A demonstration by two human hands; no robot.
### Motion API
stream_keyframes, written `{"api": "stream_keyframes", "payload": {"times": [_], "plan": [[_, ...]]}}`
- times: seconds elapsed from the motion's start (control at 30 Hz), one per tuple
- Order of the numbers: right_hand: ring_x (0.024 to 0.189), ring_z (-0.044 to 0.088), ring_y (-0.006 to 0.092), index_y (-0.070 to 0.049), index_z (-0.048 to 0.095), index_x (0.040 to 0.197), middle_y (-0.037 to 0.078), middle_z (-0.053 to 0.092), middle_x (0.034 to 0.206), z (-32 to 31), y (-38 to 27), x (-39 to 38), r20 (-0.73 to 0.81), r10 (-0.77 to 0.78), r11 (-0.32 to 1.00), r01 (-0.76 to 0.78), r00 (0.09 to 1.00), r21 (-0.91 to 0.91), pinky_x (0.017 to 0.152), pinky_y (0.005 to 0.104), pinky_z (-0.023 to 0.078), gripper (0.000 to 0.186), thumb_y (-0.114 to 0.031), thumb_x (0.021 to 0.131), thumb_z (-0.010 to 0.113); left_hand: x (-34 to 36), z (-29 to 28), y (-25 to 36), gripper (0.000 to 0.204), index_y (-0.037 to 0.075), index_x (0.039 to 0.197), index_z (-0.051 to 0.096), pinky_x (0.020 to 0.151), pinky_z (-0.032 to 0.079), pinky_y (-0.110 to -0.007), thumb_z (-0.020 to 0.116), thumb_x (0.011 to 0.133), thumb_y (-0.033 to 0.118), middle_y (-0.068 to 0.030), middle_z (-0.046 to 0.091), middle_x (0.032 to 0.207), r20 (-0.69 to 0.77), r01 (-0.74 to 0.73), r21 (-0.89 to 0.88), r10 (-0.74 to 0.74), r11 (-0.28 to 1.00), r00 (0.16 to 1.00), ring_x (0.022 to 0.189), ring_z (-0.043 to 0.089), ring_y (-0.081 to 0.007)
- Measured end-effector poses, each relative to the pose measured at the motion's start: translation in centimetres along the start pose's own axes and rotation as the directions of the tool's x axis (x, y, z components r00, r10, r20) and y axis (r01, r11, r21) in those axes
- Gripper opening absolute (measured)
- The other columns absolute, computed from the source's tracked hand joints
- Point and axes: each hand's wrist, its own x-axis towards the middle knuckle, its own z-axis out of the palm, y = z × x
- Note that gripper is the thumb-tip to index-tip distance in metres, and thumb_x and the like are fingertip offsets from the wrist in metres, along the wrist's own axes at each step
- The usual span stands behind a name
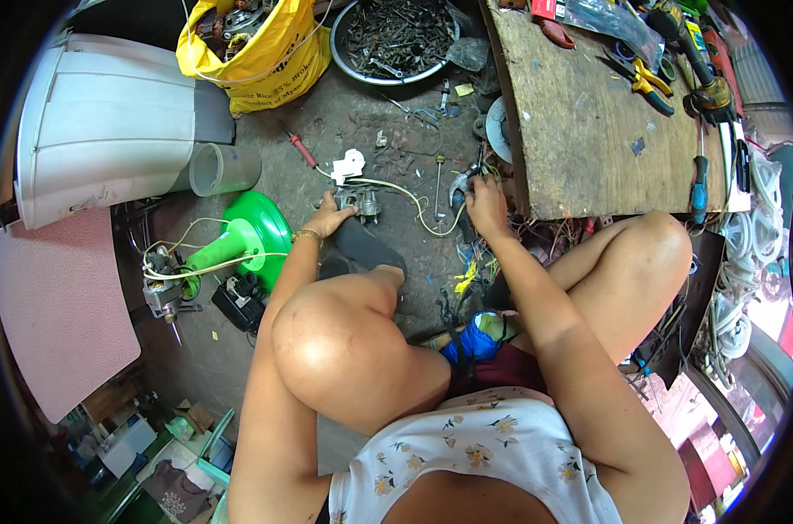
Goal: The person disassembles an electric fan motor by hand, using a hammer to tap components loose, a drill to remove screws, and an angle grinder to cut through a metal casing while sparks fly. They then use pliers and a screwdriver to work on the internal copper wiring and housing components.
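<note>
On the floor ahead, my left hand (pixel 333 215) is closed on a small electric motor (pixel 368 206) with a bare metal body, beside my foot. Just beyond the motor sits a white plastic part (pixel 348 166). A cream cable (pixel 405 189) runs from there toward my right hand (pixel 486 205). The fingers of that hand are curled down at the floor beside the wooden board. A grey metal tool head (pixel 458 186) lies against them; what they grip is partly hidden. Near the white part is a red-handled screwdriver (pixel 302 150), and a thin metal rod (pixel 438 185) lies between my hands.
A metal basin (pixel 337 45) of screws and a yellow bag (pixel 270 74) of metal parts stand at the far side. The wooden board (pixel 580 131) at right bears yellow-handled pliers (pixel 648 85) and a blue screwdriver (pixel 699 189). A green fan base (pixel 255 234) is at left.
</note>
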Motion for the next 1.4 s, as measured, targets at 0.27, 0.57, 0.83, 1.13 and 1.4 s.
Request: {"api": "stream_keyframes", "payload": {"times": [0.27, 0.57, 0.83, 1.13, 1.4], "plan": [[0.118, 0.048, 0.0286, -0.009, 0.075, 0.100, 0.009, 0.063, 0.121, 3.1, -5.5, 4.4, 0.255, 0.054, 0.912, 0.056, 0.965, -0.405, 0.094, 0.0499, 0.037, 0.035, -0.037, 0.079, 0.074, -0.7, 0.2, 0.8, 0.102, -0.001, 0.150, 0.019, 0.116, 0.026, -0.042, 0.070, 0.078, 0.050, -0.0309, 0.030, 0.150, 0.007, -0.090, 0.006, 0.090, 0.996, 0.996, 0.142, 0.029, -0.0405], [0.070, 0.068, 0.0307, -0.005, 0.069, 0.080, 0.013, 0.070, 0.072, 4.6, -7.8, 7.7, 0.096, 0.086, 0.976, -0.103, 0.992, 0.190, 0.069, 0.0439, 0.051, 0.032, -0.035, 0.074, 0.080, -2.3, -2.7, 6.0, 0.091, 0.007, 0.145, 0.035, 0.112, 0.031, -0.048, 0.080, 0.074, 0.039, -0.0219, 0.032, 0.148, -0.336, -0.314, 0.324, 0.418, 0.893, 0.844, 0.132, 0.036, -0.0424], [0.079, 0.070, 0.0331, -0.006, 0.074, 0.089, 0.017, 0.072, 0.081, 0.7, -20.0, 9.6, 0.261, -0.247, 0.814, 0.053, 0.933, 0.579, 0.075, 0.0401, 0.054, 0.026, -0.027, 0.074, 0.078, -3.0, -5.8, 10.2, 0.014, -0.005, 0.101, 0.067, 0.075, 0.054, -0.027, 0.061, 0.091, 0.002, -0.0071, 0.071, 0.093, -0.157, -0.439, -0.318, 0.410, 0.840, 0.898, 0.082, 0.066, -0.0115], [0.109, 0.055, 0.0367, -0.001, 0.053, 0.115, 0.017, 0.055, 0.118, 1.9, -1.3, -0.3, 0.209, 0.027, 0.959, 0.034, 0.977, -0.282, 0.088, 0.0458, 0.049, 0.052, -0.019, 0.072, 0.076, -2.5, -0.8, 1.9, 0.013, 0.001, 0.111, 0.053, 0.071, 0.057, -0.027, 0.052, 0.098, 0.003, -0.0132, 0.069, 0.100, -0.559, -0.460, -0.575, 0.086, 0.677, 0.825, 0.085, 0.069, -0.0173], [0.111, 0.053, 0.0360, -0.003, 0.053, 0.112, 0.016, 0.053, 0.119, 2.8, -0.3, -2.1, 0.087, 0.129, 0.964, -0.104, 0.988, -0.244, 0.087, 0.0525, 0.047, 0.048, -0.025, 0.076, 0.075, -2.0, 0.5, 2.5, 0.010, -0.001, 0.101, 0.057, 0.074, 0.058, -0.029, 0.056, 0.092, -0.006, -0.0120, 0.071, 0.096, -0.630, -0.468, -0.329, 0.178, 0.820, 0.756, 0.083, 0.069, -0.0163]]}}
